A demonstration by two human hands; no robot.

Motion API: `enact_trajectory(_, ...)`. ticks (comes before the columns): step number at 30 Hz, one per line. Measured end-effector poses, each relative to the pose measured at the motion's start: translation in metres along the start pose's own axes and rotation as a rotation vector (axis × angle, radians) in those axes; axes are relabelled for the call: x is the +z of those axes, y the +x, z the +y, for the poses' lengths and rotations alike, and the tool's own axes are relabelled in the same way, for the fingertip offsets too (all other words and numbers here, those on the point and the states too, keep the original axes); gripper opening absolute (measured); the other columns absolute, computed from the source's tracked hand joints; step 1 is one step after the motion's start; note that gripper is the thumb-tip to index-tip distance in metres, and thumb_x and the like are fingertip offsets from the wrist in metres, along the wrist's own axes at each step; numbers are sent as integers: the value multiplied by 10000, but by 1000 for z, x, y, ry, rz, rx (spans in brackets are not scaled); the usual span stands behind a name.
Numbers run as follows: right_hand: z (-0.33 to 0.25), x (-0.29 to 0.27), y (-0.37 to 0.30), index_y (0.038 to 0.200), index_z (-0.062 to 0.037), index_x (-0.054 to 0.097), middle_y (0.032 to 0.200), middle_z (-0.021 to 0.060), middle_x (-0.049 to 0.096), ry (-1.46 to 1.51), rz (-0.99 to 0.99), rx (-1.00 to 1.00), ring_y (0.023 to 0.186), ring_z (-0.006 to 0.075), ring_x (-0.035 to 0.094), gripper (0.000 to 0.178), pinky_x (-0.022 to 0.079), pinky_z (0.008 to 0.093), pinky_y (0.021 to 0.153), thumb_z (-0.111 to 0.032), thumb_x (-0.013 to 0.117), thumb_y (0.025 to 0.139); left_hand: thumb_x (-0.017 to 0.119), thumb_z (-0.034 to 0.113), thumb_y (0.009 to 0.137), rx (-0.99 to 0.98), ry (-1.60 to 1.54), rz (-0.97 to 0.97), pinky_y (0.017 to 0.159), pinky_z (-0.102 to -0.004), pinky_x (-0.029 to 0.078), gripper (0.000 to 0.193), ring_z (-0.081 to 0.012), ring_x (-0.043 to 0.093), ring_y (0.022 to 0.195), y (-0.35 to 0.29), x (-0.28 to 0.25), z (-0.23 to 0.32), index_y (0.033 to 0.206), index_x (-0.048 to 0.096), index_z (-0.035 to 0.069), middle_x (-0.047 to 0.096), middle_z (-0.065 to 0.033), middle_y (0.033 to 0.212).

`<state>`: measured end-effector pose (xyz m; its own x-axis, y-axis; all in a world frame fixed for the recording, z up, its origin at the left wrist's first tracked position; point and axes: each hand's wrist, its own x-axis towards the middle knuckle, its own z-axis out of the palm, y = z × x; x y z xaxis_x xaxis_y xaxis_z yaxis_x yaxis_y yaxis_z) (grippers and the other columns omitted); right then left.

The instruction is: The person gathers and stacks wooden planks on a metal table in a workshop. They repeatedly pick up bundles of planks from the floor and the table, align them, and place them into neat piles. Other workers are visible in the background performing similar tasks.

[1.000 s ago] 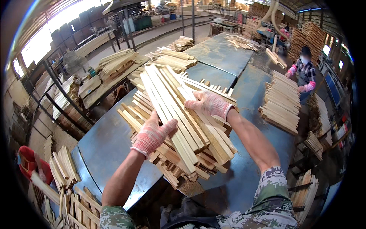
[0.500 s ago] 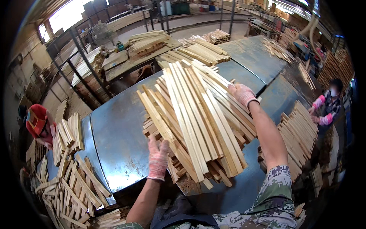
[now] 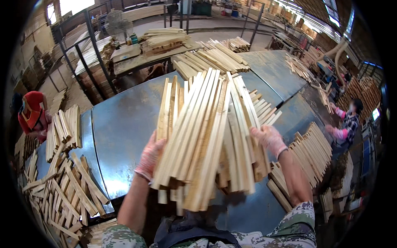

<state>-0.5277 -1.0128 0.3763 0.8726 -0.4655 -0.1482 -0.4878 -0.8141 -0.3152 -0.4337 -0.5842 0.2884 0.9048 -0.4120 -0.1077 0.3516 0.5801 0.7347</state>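
A thick bundle of pale wooden strips point(image 3: 198, 132) fills the middle of the head view above the metal table point(image 3: 124, 128). The strips lie roughly lengthwise toward me, and their near ends are uneven. My left hand point(image 3: 151, 159), in a pink-and-white knit glove, grips the bundle's left side. Its fingertips are hidden behind the wood. Against the right side, my right hand point(image 3: 269, 140) in a matching glove is closed round the outer strips, thumb on top. The fingers under the wood cannot be seen.
More strips point(image 3: 213, 60) lie behind the bundle. A jumbled heap point(image 3: 68, 190) is at the left, and a neat row point(image 3: 312, 153) at the right. A co-worker in red point(image 3: 33, 111) stands at far left, another in pink sleeves point(image 3: 347, 122) at right.
The bundle has turned more upright and come nearer me. My left hand has moved left and up along its side; my right hand has come down toward me, gripping the right edge.
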Motion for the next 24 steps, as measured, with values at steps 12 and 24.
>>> enact_trajectory(12, 2, 67, -92, 1663, -40, 333, 1467, 186, 634, 789, -165, -22, 1343, 277, 613, 857, 475, 396, 1141, -423, 738, 1011, 794, 142, 915, -315, 114, -149, 1111, -446, 559, 914, -301, 656, 1301, 31, -49, 59, 1686, 314, 35, 580, -215, 1521)
enact_trajectory(24, -14, 67, -95, 1580, -11, 421, 1322, 136, 666, 1360, -125, -85, 1147, 239, 691, 867, 588, 388, 1018, -82, 864, 838, 832, 70, 816, -183, 59, -230, 1144, -460, 526, 1044, -336, 618, 1357, 23, -70, 42, 1712, 296, 94, 540, -214, 1578)
